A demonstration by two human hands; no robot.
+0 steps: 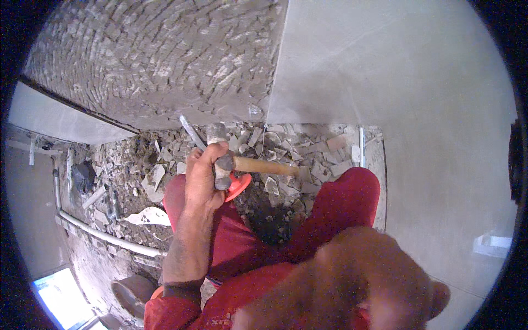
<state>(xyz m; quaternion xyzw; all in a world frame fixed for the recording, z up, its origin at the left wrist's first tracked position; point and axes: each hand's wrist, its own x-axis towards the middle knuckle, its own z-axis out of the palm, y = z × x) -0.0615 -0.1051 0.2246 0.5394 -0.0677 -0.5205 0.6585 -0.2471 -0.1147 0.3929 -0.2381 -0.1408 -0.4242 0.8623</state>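
My left hand [201, 179] is closed around a steel chisel [191, 130] with an orange hand guard [240, 190] and also grips the hammer [222, 170] by its worn, dusty head. The hammer's wooden handle [264, 168] points right, over the broken rubble between my red-clad knees. My right hand [368, 280] is large and blurred close to the camera at the lower right, away from the tools, its fingers bent; whether anything is in them cannot be made out.
Chipped plaster [154, 55] and smooth tile [418, 66] face me. Broken tile and mortar pieces [324, 154] cover the floor. A white pipe [118, 239] runs along the left, near a round brown container [129, 294]. A bright opening [60, 297] shows at lower left.
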